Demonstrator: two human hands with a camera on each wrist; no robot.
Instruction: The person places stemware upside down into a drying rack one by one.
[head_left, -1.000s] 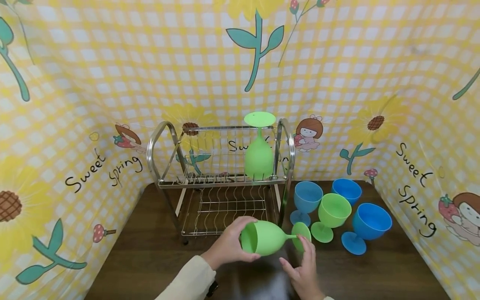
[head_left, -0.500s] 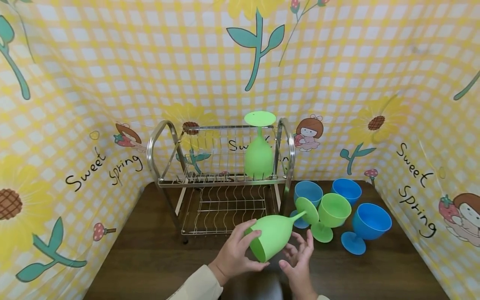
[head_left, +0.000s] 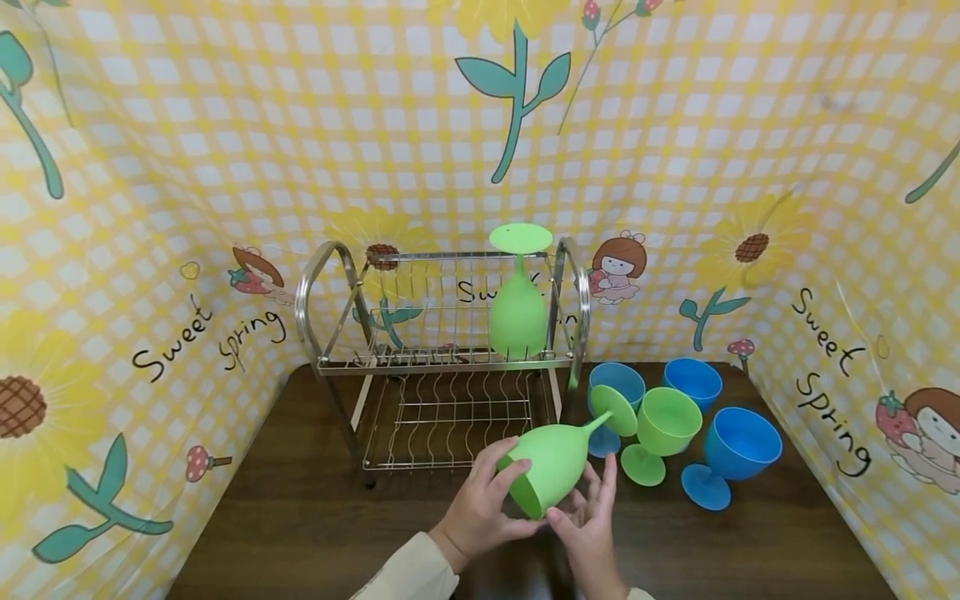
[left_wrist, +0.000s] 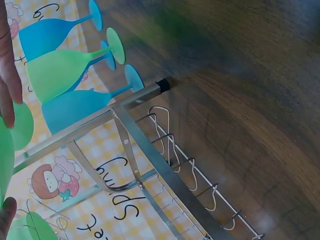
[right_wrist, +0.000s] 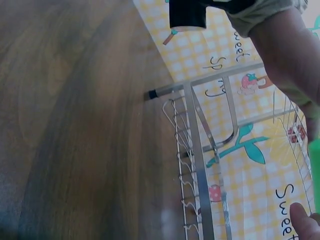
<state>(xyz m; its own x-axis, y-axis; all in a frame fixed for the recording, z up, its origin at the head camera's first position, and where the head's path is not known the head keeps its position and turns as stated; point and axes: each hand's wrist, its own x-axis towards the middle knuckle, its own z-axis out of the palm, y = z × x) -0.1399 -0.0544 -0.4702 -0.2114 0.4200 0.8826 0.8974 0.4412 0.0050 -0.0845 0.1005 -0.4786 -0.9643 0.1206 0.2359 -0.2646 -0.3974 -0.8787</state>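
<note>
A light green plastic goblet (head_left: 551,467) is tilted above the table, its mouth toward the lower left and its foot toward the upper right. My left hand (head_left: 483,500) grips the bowl near the mouth, fingers over the top and thumb below. On the other side my right hand (head_left: 592,533) holds the bowl, thumb at the rim and fingers partly hidden behind it. The left wrist view shows a strip of the held goblet (left_wrist: 5,155) at its left edge. A second green goblet (head_left: 519,317) stands upside down on the metal dish rack's (head_left: 450,364) upper tier, at its right end.
Right of the rack, another green goblet (head_left: 670,423) stands upright among blue goblets (head_left: 742,443). The rack's lower tier (head_left: 457,412) has wavy wires. A checked cloth (head_left: 420,108) hangs behind the dark wooden table (head_left: 300,533).
The held goblet has turned, its foot rising to the upper right and its mouth dipping. My right hand has shifted from the goblet's foot to its bowl; my left has moved slightly right.
</note>
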